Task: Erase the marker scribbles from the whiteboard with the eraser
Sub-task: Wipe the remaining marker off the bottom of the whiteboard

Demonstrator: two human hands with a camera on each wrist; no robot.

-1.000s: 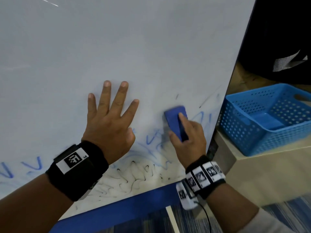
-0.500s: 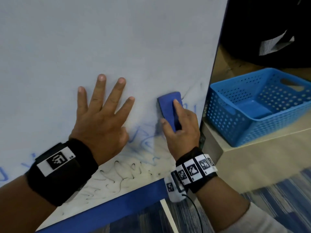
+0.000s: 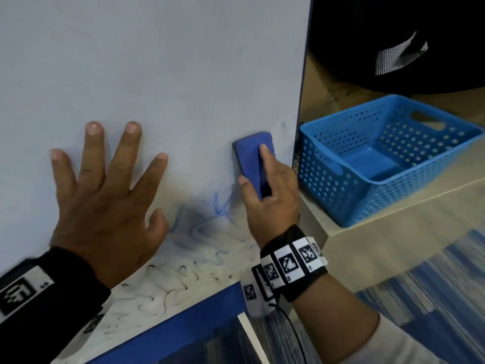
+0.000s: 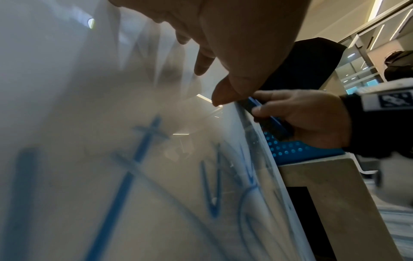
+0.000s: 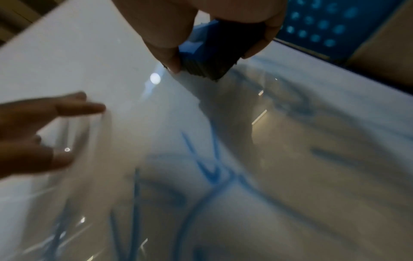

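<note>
The whiteboard [image 3: 162, 64] fills the left of the head view. Smeared blue scribbles [image 3: 207, 224] and black squiggles [image 3: 168, 287] run along its lower part. My right hand [image 3: 270, 198] grips the blue eraser [image 3: 252, 158] and presses it flat on the board near the right edge, just above the blue marks. My left hand [image 3: 105, 200] lies flat on the board with fingers spread, left of the eraser. The right wrist view shows the eraser [image 5: 210, 53] pinched between thumb and fingers above blue lines [image 5: 208, 169]. Blue strokes [image 4: 134, 167] appear close up in the left wrist view.
A blue perforated plastic basket [image 3: 388, 158] sits on a beige ledge [image 3: 367, 237] right of the board's edge. A dark bag [image 3: 393, 40] lies behind it. The board's blue bottom frame [image 3: 183, 321] runs below the squiggles, above blue striped carpet [image 3: 433, 311].
My right hand has slid the eraser up and right toward the board's right edge, wiping away the marks there. The left hand stays flat on the board.
</note>
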